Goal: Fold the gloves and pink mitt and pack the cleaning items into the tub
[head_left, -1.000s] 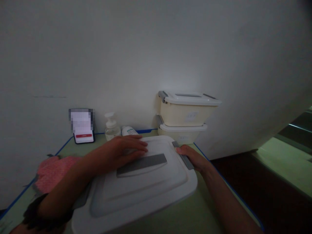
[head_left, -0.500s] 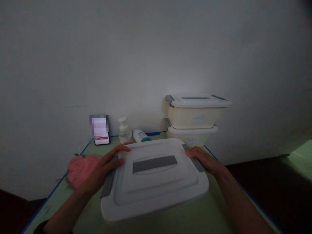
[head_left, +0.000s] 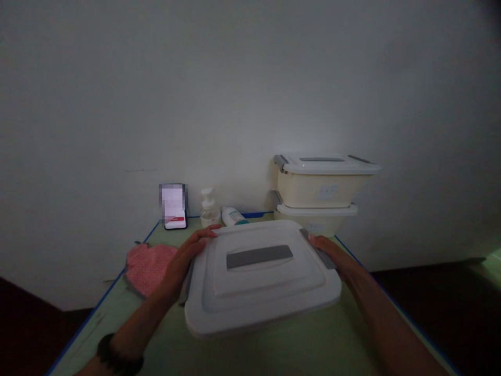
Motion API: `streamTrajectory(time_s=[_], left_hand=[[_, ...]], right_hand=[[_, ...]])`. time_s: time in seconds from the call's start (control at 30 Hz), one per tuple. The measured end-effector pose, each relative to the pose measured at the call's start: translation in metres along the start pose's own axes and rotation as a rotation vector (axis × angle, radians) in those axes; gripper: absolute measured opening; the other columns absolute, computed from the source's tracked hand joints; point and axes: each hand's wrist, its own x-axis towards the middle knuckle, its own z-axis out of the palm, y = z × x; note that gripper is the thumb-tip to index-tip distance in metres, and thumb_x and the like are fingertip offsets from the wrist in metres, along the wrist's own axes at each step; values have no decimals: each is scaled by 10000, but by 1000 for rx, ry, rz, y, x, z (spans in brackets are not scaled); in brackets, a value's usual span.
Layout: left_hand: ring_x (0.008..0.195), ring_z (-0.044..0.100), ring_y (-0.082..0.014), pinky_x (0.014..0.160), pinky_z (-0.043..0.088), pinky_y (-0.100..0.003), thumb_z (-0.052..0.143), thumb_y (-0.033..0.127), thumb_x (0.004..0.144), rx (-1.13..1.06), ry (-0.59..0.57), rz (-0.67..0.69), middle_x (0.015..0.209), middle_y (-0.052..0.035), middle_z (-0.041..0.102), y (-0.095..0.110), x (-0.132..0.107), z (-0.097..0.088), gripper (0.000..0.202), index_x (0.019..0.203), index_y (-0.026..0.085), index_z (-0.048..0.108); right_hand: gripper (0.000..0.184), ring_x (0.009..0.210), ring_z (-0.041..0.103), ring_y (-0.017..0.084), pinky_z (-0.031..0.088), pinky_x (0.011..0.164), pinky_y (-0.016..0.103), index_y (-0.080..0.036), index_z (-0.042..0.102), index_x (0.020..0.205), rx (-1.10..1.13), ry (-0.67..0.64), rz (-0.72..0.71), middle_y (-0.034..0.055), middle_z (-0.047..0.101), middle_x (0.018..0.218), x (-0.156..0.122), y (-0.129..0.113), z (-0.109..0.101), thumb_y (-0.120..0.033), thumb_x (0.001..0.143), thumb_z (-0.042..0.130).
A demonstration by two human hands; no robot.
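Note:
A white storage box lid point(head_left: 258, 287) with a grey handle point(head_left: 260, 257) across its middle is in front of me. My left hand point(head_left: 186, 263) grips its left side, with the thumb and fingers over the top edge by a narrow strip of grey latch. At the opposite side my right hand point(head_left: 331, 253) is closed on the edge, its thumb on the right grey latch point(head_left: 319, 249). The lid tilts slightly, its left front corner nearest me. Whatever lies beneath the lid is hidden.
Two lidded cream boxes point(head_left: 321, 189) are stacked at the back right. Along the back stand a phone point(head_left: 175, 208) and a pump bottle point(head_left: 209, 209), beside a lying white-and-teal bottle point(head_left: 234, 215). A pink cloth point(head_left: 148, 266) lies left on the green, blue-edged table point(head_left: 250, 357).
The view has shifted, moving the background rightward. The lid is farther up and right in the picture, still between both hands. Its left latch shows narrower than before.

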Motion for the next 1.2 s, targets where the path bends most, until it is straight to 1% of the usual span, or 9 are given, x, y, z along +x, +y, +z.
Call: streamTrajectory(time_s=[0.1,0.23,0.43,0.53,0.7,0.8,0.9,1.03,1.2], left_hand=[[1207,395,-294,1022,277,-401,442,448,797,193,-21,39,1207,-17,568,13,1,0,278,895,242,601],[1171,426,-288,1001,300,-398,446,448,808,221,-62,38,1190,-22,566,12,8,-1,293,943,238,599],[1094,508,-281,940,382,-389,430,421,787,-297,119,-33,1093,-47,622,-10,14,12,323,978,198,566],[1099,514,-282,923,400,-402,428,404,780,-449,52,-89,1155,-44,595,-13,12,26,316,1002,209,541],[1127,484,-282,967,352,-413,479,404,782,-235,-124,-57,1215,-49,548,-6,18,63,294,1000,215,537],[1132,469,-293,983,321,-454,490,420,769,-147,-241,-51,1203,-77,539,0,39,87,372,1073,208,527],[1245,356,-280,1010,285,-431,482,436,754,-229,-160,-7,1336,-96,412,8,76,106,478,1186,233,457],[1357,112,-210,1071,122,-416,480,484,771,-277,-121,52,1479,-15,158,16,123,124,605,1322,349,269],[1369,27,-224,1070,40,-470,410,551,785,-341,-91,18,1495,23,111,5,151,143,617,1343,379,208]], right_hand=[[447,387,455,100,329,402,224,-139,604,542,-59,-23,-2,4,568,463,-4,-2,-4,-580,616,628],[487,338,389,74,275,353,207,-139,613,568,-203,-50,-31,-25,494,402,-4,2,-10,-595,720,537],[518,356,419,87,329,355,209,-162,576,524,-307,-113,-30,-22,482,390,-7,-2,-16,-631,728,496],[534,355,423,92,341,352,215,-173,565,504,-382,-119,38,-12,482,382,-21,-6,-29,-665,701,496],[487,443,492,110,394,401,219,-178,590,616,-427,99,116,-9,532,493,-51,-9,-78,-663,651,560],[505,517,546,145,445,443,248,-166,618,685,-437,126,119,25,570,577,-62,-16,-109,-665,665,542],[476,672,600,202,510,556,308,-166,624,763,-352,277,-68,80,607,749,-59,-24,-131,-629,664,576],[604,1071,515,231,425,918,359,-257,495,1126,-267,432,-272,109,485,1207,-30,-26,-149,-613,651,602],[720,1197,429,218,369,976,359,-322,313,1292,-148,454,-382,92,324,1379,17,-18,-162,-677,691,489]])
